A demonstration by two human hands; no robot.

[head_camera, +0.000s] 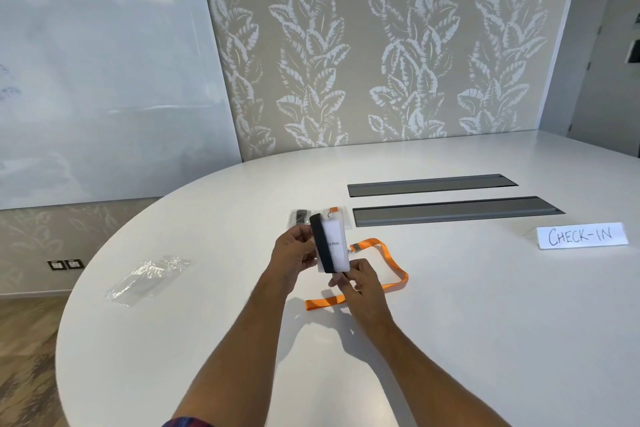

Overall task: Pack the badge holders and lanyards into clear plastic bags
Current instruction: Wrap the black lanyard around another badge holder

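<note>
A white table (173, 340) bears a heap of clear plastic bags (147, 276) at left, an orange lanyard (391, 274) looped near the hands, and what may be packed bags (322, 217) beyond them, too blurred to be sure. Above the table the left hand (292, 253) grips a badge holder (332, 246) by its side, a black lanyard (320, 241) wrapped along it; the right hand (356, 279) pinches the strap's lower end. Best to keep the wrap taut and flat so the bundle slides into a bag without unwinding
</note>
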